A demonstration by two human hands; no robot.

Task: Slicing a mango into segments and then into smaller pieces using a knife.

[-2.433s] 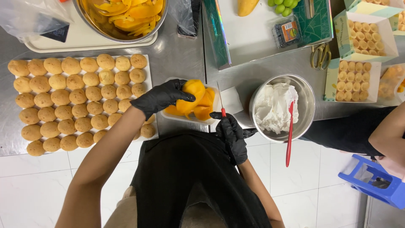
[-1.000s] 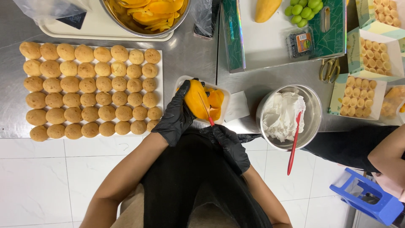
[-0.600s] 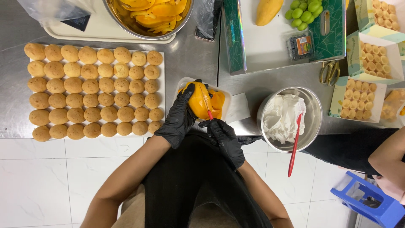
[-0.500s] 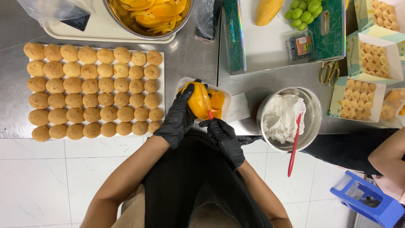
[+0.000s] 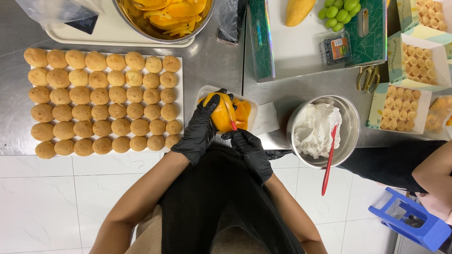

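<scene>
At the left, a white tray of round golden puffs is seen unchanged since the earliest frame. In the middle, a peeled mango is grasped in the gloved left hand just above a clear tub of slices; compared with 2.4 s ago it has been turned upright and lifted slightly. The right hand, earlier drawn back nearer the body, is now clenched on a red-handled knife laid against the fruit, so cutting appears under way. At the right, the steel bowl of cream and red spatula are unmoved.
</scene>
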